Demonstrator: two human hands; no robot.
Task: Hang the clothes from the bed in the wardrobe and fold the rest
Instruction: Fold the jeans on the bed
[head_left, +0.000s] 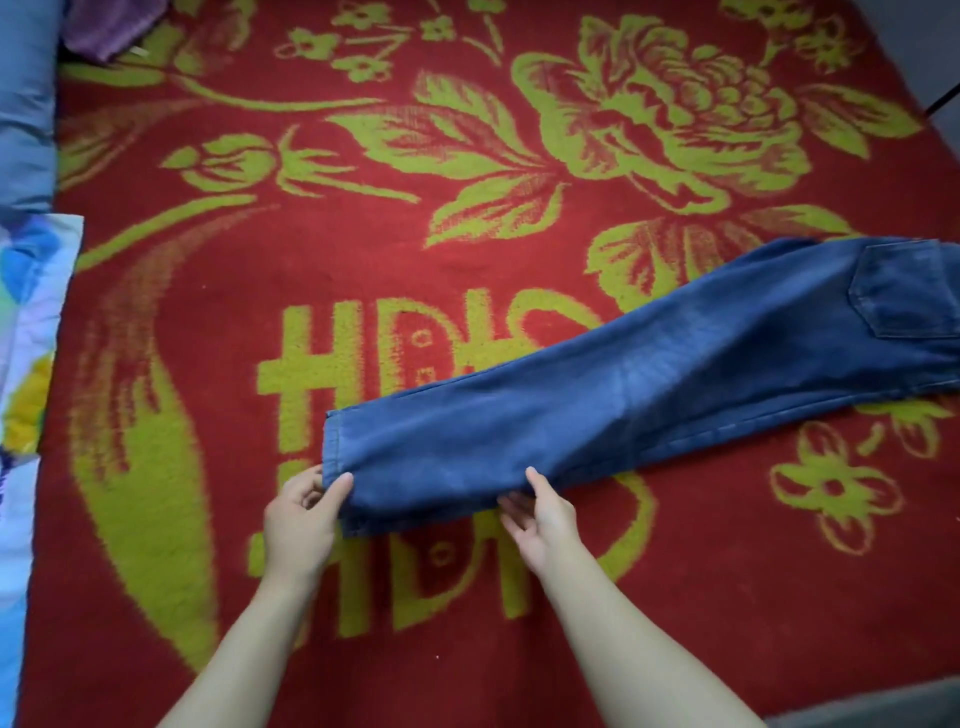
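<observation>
The jeans (649, 395) lay on the red blanket (363, 234) with its yellow-green flowers, folded lengthwise, one leg on the other. They ran slantwise from the hems just in front of me up and away to my right, where the waist end passed out of view. A back pocket (904, 291) faced up near that end.

My left hand (301, 519) pinched the near corner of the hems, thumb on top of the denim and the other fingers (306, 478) curled beneath the edge. My right hand (545, 519) held the near edge of the leg a little further along, thumb pressed on the cloth above and fingers tucked under it, so that edge was lifted slightly off the blanket. The two hands were near each other, with a short stretch of denim between them. The rest of the jeans rested flat.

At the far left lay a blue pillow (26, 104), and nearer me along the same side a bright patterned cloth (31, 322). A purple cloth (109, 26) showed at the top left corner, well apart from the jeans.
</observation>
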